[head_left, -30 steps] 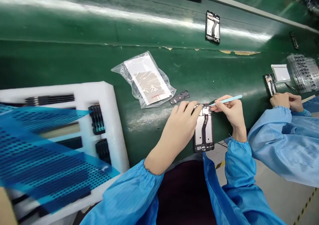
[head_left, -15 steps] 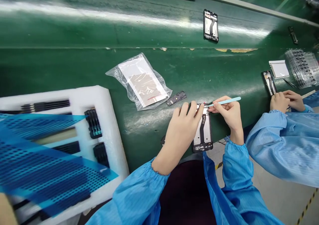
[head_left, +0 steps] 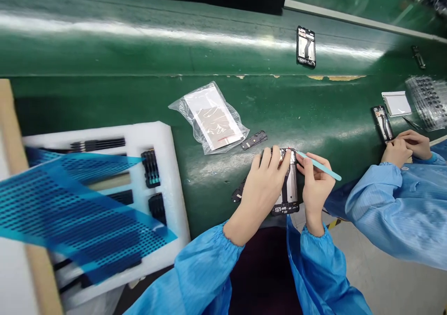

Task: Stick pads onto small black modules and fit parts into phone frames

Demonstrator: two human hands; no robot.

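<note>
Right hand (head_left: 316,189) pinches a light-blue tool (head_left: 321,167) between thumb and fingers, its tip at the top end of an opened phone frame (head_left: 291,189); exact contact too small to make out. Left hand (head_left: 261,194) lies palm down over the frame's left side, fingers bent toward its top; undersides out of sight, so can't tell if it grips or just steadies. Frame sits at the near edge of the green work surface (head_left: 206,180), upper left part covered by the left hand, lower end with its ribbon strip visible.

Dark part (head_left: 239,191) beside the left hand, mostly hidden under it. Farther from the near edge, a thin dark plate (head_left: 254,140) lies just beside the lower right corner of a clear bag (head_left: 209,115) with a white sheet inside; glare blurs the print.

Left end: white foam tray (head_left: 176,180), its contents partly covered by a blue perforated sheet (head_left: 87,212), which runs out of view at left. Second phone frame (head_left: 306,46) toward the far edge. To the right, a co-worker's hands (head_left: 396,153) are at another phone frame (head_left: 382,123), fingers overlapping, grip unclear; clear plastic trays (head_left: 428,102) beyond, cut off.
</note>
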